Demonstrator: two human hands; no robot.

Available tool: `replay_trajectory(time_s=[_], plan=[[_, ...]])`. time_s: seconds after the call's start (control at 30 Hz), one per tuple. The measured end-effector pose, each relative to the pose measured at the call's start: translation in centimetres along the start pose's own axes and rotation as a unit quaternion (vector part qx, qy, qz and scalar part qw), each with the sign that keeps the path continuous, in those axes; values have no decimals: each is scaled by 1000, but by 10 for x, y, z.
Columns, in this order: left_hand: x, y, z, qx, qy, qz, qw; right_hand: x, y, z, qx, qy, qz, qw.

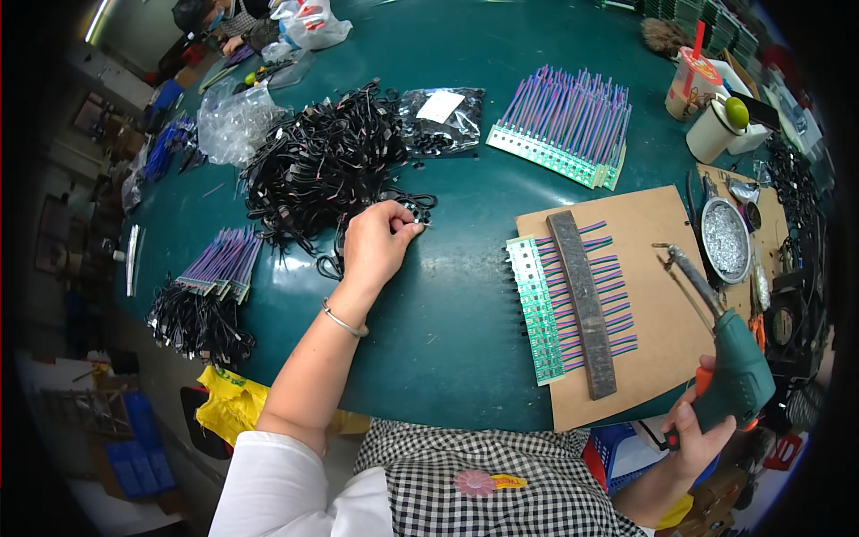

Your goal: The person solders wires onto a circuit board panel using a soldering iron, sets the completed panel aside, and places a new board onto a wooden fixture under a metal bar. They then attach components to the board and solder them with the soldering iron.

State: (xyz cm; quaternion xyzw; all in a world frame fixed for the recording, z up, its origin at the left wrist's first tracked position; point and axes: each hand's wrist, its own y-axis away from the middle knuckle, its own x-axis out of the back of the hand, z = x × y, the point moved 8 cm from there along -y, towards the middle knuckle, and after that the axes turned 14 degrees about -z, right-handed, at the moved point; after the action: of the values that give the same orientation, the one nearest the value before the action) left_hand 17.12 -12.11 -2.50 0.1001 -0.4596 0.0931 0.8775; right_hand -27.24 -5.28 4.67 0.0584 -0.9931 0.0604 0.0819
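Observation:
My left hand (376, 243) reaches to the near right side of a tangled heap of black cables (318, 161). Its thumb and fingers are pinched together on the end of a black cable (420, 217), mostly hidden by the fingertips. In my right hand (702, 434), at the lower right, is a green soldering gun (738, 371), its tip pointing up and left over a brown board (653, 233). On that board a strip of green circuit boards (537, 313) lies with purple, blue and dark wires running right, beneath a dark flat bar (582, 304).
Behind the board lies a stack of green circuit strips with purple wires (559, 125). A bag of black parts (443, 121) sits beside the heap. Finished-looking cable bundles (201, 313) lie at left. A metal bowl (725, 240) and cup (711, 130) stand right. Another person (237, 27) sits far left.

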Motion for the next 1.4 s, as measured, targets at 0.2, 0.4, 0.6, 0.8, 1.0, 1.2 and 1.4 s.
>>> replay_trajectory(time_s=[0.2,0.4,0.6,0.8,1.0,1.2,1.4], plan=[[2,14,19,-78,-104,52,990,-9,3,8,-7,-46,-17,999],[-8,28,22,-70,165,-18,984,-24,6,12,-24,-122,-17,992],[-43,57,63,-46,407,-137,902,-75,-6,14,-63,-208,-112,970],[-38,61,68,-103,136,-140,975,-69,-4,14,-41,-185,-92,978],[-59,64,92,-190,74,-126,971,-60,-3,20,-28,-163,-51,985],[-66,72,101,-209,4,-89,974,-58,0,19,-29,-167,-41,985],[-34,103,129,-290,175,-86,937,-70,3,20,-82,-206,-75,972]])
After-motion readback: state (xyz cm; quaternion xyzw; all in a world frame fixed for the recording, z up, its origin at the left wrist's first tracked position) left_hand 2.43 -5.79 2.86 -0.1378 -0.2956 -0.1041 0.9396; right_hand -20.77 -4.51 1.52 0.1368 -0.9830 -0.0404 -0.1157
